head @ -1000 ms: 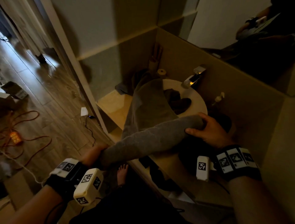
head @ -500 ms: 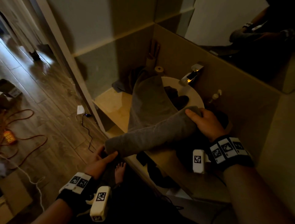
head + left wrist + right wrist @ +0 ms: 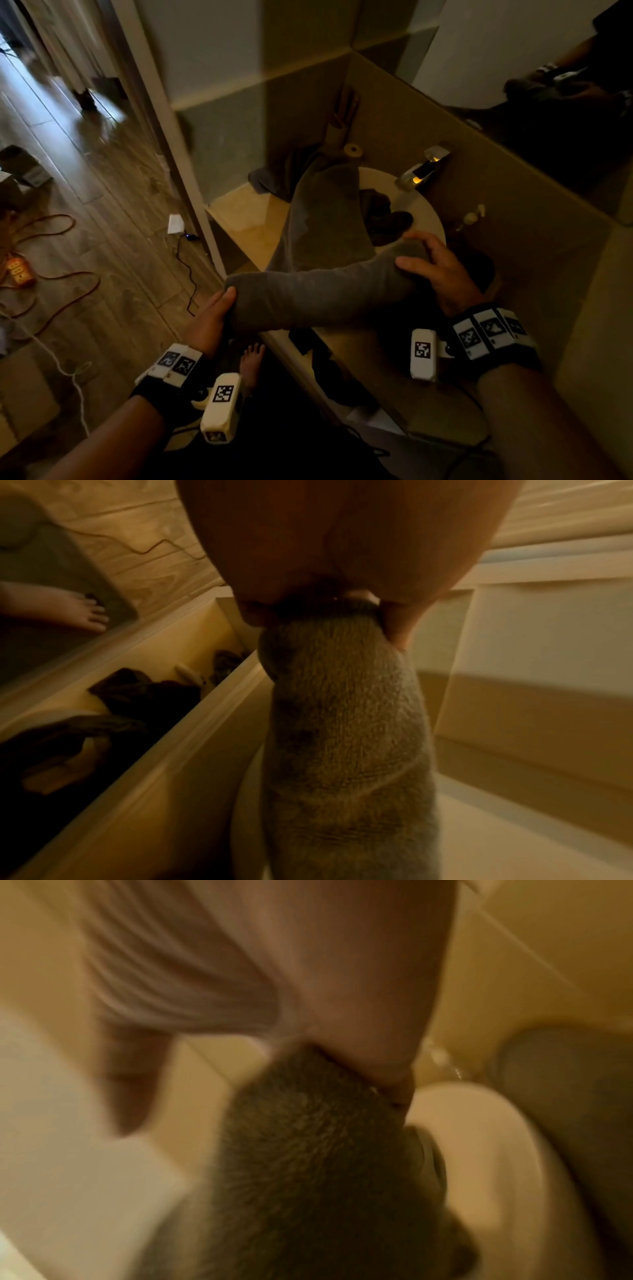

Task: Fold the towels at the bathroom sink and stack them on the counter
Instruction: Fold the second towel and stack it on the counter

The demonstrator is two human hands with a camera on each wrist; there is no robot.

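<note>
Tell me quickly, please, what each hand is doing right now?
Left hand: grips one end of the grey towel.
Right hand: grips the towel's other end, above the sink.

Three cameras, one shared towel
Your head camera is looking down at the sink [image 3: 430,219]; both wrist cameras are facing the grey towel [image 3: 318,294] close up.

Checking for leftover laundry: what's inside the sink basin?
A dark crumpled cloth lies in the sink. The grey towel drapes over its left rim, hiding that side and whatever is beneath.
</note>
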